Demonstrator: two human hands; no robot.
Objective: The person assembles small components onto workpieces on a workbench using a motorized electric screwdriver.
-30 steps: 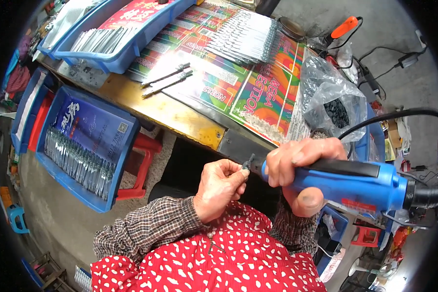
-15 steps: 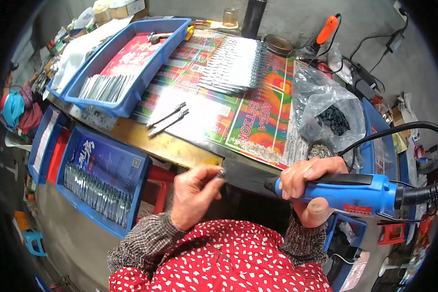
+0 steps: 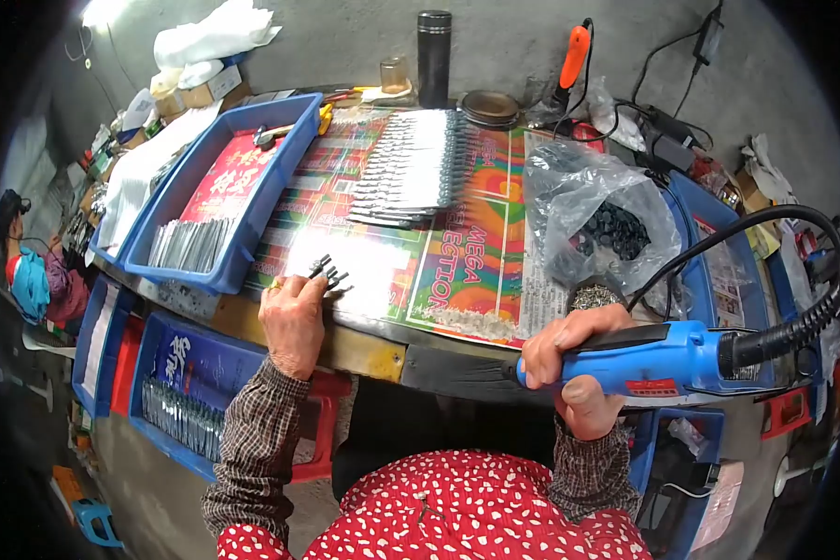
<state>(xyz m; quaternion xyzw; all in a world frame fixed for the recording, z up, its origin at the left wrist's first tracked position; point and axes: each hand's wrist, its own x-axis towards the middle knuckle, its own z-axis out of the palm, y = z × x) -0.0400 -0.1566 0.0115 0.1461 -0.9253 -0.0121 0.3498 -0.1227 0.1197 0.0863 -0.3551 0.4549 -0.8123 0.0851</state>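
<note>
The left hand (image 3: 292, 317) rests on the table edge (image 3: 373, 350), fingers pinching small dark metal parts (image 3: 329, 272). The right hand (image 3: 574, 359) is wrapped tight around a blue power tool (image 3: 667, 362) just off the table.

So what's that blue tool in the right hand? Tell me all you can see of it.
The blue tool is a long, plastic-looking power tool with a bright blue body, a black strip along its top and a small red label on its side. It lies nearly level, its nose pointing toward the person's left. The right hand grips its front end, fingers over the top and thumb underneath. A ribbed black sleeve at its rear leads into a black cable that arcs up over the bench. Its tip is hidden by the hand.
</note>
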